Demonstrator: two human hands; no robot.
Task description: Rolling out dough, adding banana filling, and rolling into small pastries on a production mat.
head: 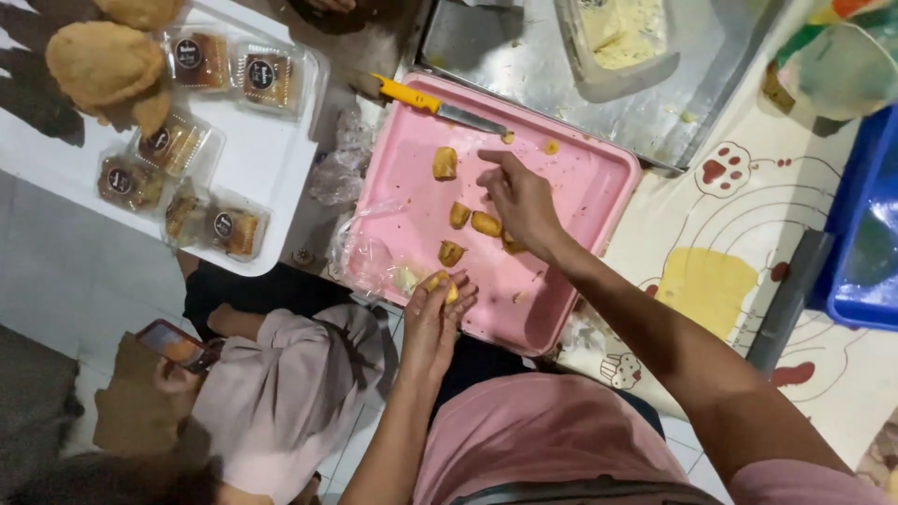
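Over the pink tray (571,178), the left hand (435,313) curls its fingers shut around a small yellow piece (447,283) at the near rim, steadying it above the tray. The right hand (519,201) hovers half-open among the laid-out pieces (485,223), holding nothing I can see. A yellow-handled knife (440,105) lies along the far edge, leaving the tray's right side free.

- White tray (271,164) at upper left, holding clear packs (201,61) of brown pastries and round fried breads (103,64).
- Steel tray (524,56) at the top, with a tub (622,42) of what looks like yellow batter.
- Blue crate (865,234) at right.
- Patterned mat (739,271).
- Seated person in pink (281,393) holding a phone (173,344).
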